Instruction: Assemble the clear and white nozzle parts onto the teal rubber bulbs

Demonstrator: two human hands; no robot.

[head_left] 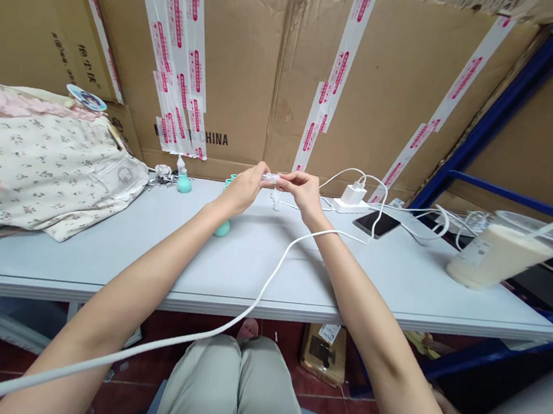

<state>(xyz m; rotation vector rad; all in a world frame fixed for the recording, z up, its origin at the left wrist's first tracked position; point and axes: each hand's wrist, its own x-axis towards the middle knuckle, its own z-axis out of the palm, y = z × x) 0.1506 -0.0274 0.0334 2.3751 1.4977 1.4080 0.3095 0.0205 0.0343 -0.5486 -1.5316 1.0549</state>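
Both hands meet above the grey table (267, 280), close to the cardboard at its back. A small clear plastic piece (270, 178) spans the gap between them. My left hand (245, 188) pinches one end, and my right hand (303, 191) pinches the other with thumb and forefinger. Partly hidden behind my left hand and wrist are mint-green rubber bulbs (222, 228). Another clear piece (276, 200) lies on the table just beneath my fingers. Further left, a mint-green bulb with a clear nozzle (184, 183) stands upright.
A floral cloth bag (44, 165) covers the table's left end. At right are a white charger (353, 195), a black phone (376, 224) and a drink cup (500, 251) with a straw. One white cable (267, 280) crosses the near side, over my right forearm. Taped cardboard (244, 62) walls the back.
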